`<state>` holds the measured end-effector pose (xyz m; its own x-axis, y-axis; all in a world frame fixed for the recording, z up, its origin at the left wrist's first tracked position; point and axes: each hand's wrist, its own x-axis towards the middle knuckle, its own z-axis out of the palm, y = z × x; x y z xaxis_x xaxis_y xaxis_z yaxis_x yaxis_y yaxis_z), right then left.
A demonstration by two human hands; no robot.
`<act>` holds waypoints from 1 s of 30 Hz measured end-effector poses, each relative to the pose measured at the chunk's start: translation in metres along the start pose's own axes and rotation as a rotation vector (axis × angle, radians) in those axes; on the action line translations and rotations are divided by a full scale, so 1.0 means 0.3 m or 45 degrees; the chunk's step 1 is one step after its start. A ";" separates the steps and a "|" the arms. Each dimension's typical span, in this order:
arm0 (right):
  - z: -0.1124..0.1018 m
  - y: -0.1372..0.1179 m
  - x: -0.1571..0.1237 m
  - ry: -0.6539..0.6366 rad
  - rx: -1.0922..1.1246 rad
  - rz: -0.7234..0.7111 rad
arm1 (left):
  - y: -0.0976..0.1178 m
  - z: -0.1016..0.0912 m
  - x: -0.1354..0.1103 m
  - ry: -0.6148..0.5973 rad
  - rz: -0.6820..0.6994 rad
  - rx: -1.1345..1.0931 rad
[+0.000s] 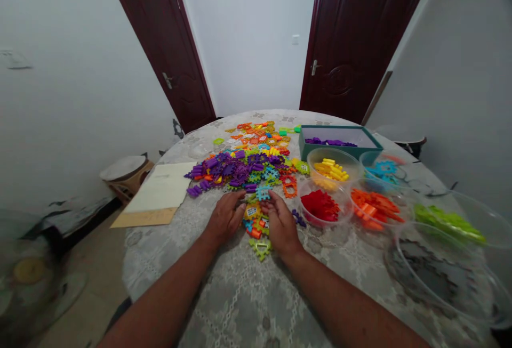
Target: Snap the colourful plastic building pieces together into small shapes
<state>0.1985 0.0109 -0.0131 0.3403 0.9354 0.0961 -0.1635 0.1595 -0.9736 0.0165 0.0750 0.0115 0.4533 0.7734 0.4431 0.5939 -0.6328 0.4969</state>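
two hands (pixel 226 218) (pixel 282 225) among plastic gear tiles (pixel 252 211)

Approx. count: 2 hands (pixel 254 220), 2 doors (pixel 360 44) (top of frame), 1 teal box (pixel 320 128), 6 clear bowls (pixel 334 149) (right side of frame).

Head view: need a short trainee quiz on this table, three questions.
1. Multiple choice: what colour are the plastic pieces inside the teal cardboard box? A yellow, B purple, C red.
2. True or false: the right hand is nearer the clear round bowl of red plastic pieces than the left hand is.
3. Short answer: what covers the round table?

Key: 1 B; 2 true; 3 a white lace-patterned cloth.
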 end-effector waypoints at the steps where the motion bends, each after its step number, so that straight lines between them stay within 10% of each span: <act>1: 0.000 0.005 0.003 -0.002 -0.002 0.000 | 0.004 0.000 0.000 0.001 0.005 0.017; 30: 0.002 -0.028 0.002 -0.061 -0.418 -0.214 | -0.015 0.020 0.008 0.116 0.088 -0.206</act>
<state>0.1996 0.0103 -0.0049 0.2922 0.9198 0.2620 0.1995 0.2093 -0.9573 0.0190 0.0797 0.0058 0.4227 0.7262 0.5422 0.4457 -0.6875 0.5733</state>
